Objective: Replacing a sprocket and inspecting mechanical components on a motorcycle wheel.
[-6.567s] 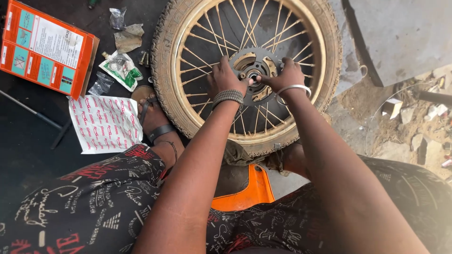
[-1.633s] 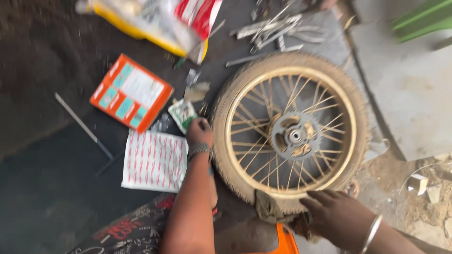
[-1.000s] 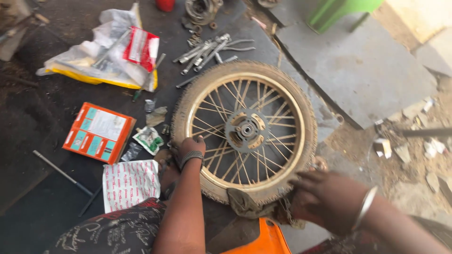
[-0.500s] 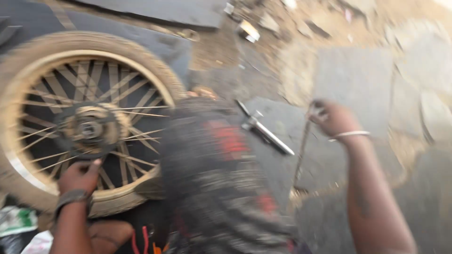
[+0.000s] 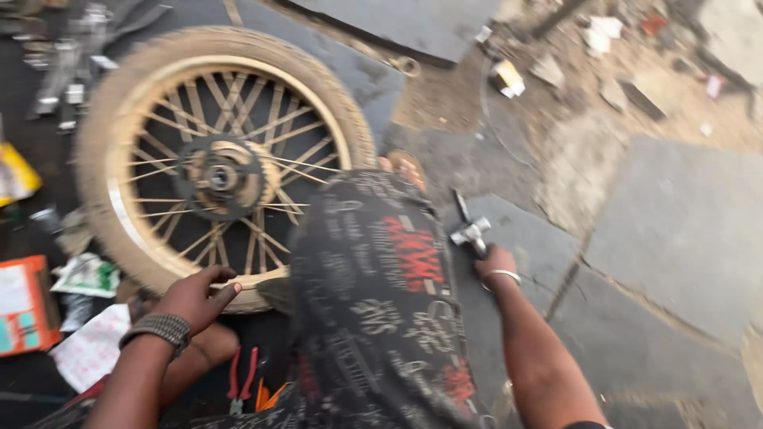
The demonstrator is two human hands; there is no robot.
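A dusty spoked motorcycle wheel (image 5: pixel 226 171) with a sprocket at its hub lies flat on the dark ground. My left hand (image 5: pixel 193 295) rests on the near rim of the tyre, fingers spread, with a beaded band on the wrist. My right hand (image 5: pixel 494 262), wearing a metal bangle, reaches out to the right over grey paving and closes around the handle of a metal cross wrench (image 5: pixel 469 229) lying there. My knee in black printed trousers (image 5: pixel 381 286) fills the space between the two hands.
An orange box (image 5: pixel 24 306), a printed paper sheet (image 5: pixel 87 349) and small packets lie left of the wheel. Red-handled pliers (image 5: pixel 242 377) lie near my left arm. Metal tools sit at the top left. Rubble and stone slabs (image 5: pixel 675 230) spread to the right.
The view has swung right and steadied. My right hand has dropped from a thin rod onto the cross wrench. My left hand stays at the wheel's near rim.
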